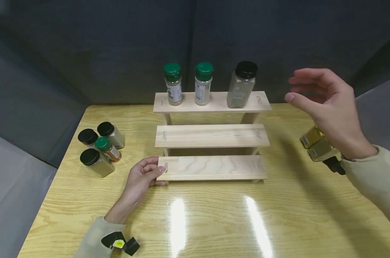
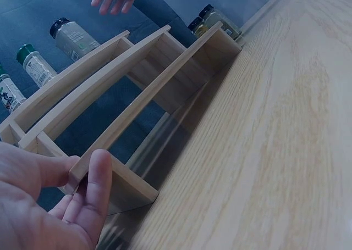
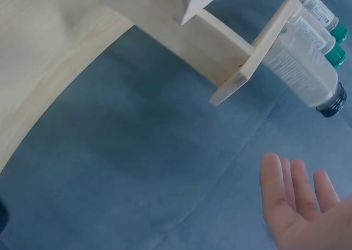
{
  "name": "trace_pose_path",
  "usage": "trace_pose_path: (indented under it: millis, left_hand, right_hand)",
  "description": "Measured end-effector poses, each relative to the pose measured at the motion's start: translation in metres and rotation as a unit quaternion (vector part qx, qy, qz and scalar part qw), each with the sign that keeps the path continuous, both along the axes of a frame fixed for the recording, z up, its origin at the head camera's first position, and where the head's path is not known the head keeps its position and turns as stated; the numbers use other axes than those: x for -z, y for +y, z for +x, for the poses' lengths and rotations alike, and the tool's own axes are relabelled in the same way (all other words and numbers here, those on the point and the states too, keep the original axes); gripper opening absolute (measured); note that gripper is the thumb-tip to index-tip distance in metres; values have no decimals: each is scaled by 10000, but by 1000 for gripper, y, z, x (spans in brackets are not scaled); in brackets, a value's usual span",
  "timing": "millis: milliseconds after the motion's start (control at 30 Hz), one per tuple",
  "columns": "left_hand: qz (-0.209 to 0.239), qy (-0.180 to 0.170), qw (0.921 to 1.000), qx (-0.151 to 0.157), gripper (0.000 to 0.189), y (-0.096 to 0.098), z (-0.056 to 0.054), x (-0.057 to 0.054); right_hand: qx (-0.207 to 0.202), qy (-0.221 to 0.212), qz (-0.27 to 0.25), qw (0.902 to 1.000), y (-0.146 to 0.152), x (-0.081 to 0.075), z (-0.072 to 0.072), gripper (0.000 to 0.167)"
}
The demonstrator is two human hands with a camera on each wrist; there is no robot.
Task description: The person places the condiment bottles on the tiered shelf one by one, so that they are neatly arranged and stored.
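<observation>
A three-tier wooden spice rack (image 1: 212, 136) stands on the table. My left hand (image 1: 144, 173) grips the left end of its lowest shelf, thumb on top and fingers beneath, as the left wrist view also shows. On the top shelf stand two green-capped spice jars (image 1: 173, 86) (image 1: 203, 85) and one larger black-capped spice jar (image 1: 242, 86). My right hand (image 1: 330, 104) is raised in the air to the right of that black-capped jar, apart from it. Its fingers are relaxed and hold nothing; in the right wrist view the hand (image 3: 302, 211) is near the jar's cap.
At the table's left, several spice jars (image 1: 99, 165) stand in a cluster, mostly black-capped, one green-capped. Two more jars (image 1: 320, 148) are at the right, partly hidden under my right hand and wrist. Dark curtains (image 1: 127, 53) hang behind the wooden table (image 1: 214, 222).
</observation>
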State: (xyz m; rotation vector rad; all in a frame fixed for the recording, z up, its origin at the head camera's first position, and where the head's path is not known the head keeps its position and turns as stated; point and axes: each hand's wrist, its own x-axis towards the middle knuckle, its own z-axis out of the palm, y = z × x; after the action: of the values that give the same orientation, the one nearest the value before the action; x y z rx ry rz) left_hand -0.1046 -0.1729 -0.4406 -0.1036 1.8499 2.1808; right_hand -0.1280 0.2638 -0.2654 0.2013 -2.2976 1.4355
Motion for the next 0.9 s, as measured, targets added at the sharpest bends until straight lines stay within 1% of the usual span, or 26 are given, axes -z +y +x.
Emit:
trace_pose_path:
  millis: [167,300,433,567,667,733,900]
  left_hand:
    - [-2,18,10000,31,44,-1,0,0]
    - [-11,-3,10000,20,43,-1,0,0]
    - [27,-19,10000,20,43,0,1,1]
    - [59,-9,10000,-8,43,1,1,1]
    - [48,-14,10000,-36,42,1,0,0]
    - [51,-15,10000,-47,42,1,0,0]
    - [66,-13,10000,-40,42,0,0,1]
  right_hand:
    - [185,-90,182,9996,13,3,11,48]
    - [288,-188,209,9992,26,7,18,49]
    - [557,-310,379,9972,41,12,28,49]
    - [938,-548,729,9914,57,21,41,50]
    - [1248,-772,1017,9839,69,29,49,52]
    - [1402,-785,1020,9817,76,33,51,53]
    - [1598,-602,720,9827,92,45,53,52]
